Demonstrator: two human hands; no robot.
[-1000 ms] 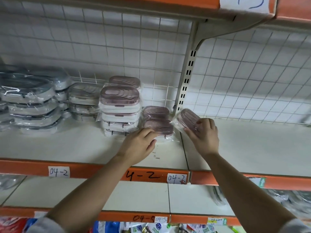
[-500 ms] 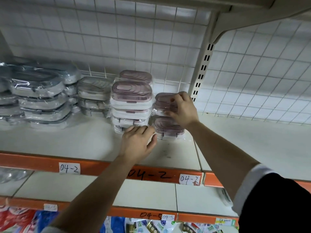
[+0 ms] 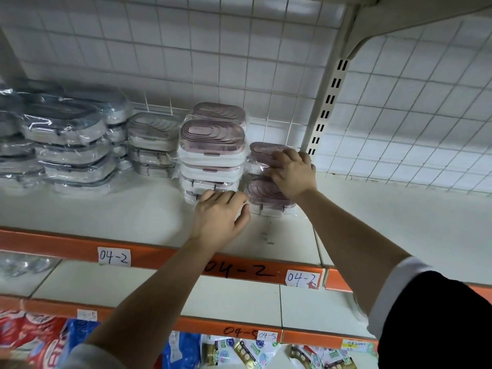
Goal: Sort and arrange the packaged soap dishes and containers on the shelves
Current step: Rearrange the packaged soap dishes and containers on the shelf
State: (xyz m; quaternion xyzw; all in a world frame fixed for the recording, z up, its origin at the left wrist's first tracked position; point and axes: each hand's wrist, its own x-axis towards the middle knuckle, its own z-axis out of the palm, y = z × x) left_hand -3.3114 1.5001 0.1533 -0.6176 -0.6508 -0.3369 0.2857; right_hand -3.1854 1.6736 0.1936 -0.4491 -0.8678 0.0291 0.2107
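On the white shelf (image 3: pixel 111 214) stands a tall stack of wrapped pink-lidded soap dishes (image 3: pixel 213 145). To its right are a front pink dish (image 3: pixel 262 194) and, behind it, a raised pink soap dish (image 3: pixel 262 153). My right hand (image 3: pixel 292 175) lies over that raised dish, fingers curled round its right end. My left hand (image 3: pixel 221 217) is at the foot of the tall stack, with bent fingertips touching the bottom pack and holding nothing.
Grey-lidded wrapped dishes stand in stacks at the left (image 3: pixel 66 134) and in the middle (image 3: pixel 153 137). A slotted upright post (image 3: pixel 327 107) divides the shelf. The bay to its right (image 3: pixel 399 222) holds nothing visible. A wire grid backs the shelf. Packaged goods (image 3: pixel 239 350) fill the bottom shelf.
My right hand carried the pink dish from beside the post leftward onto the rear pink dish and now stays on it. My left hand moved slightly to the stack's base.
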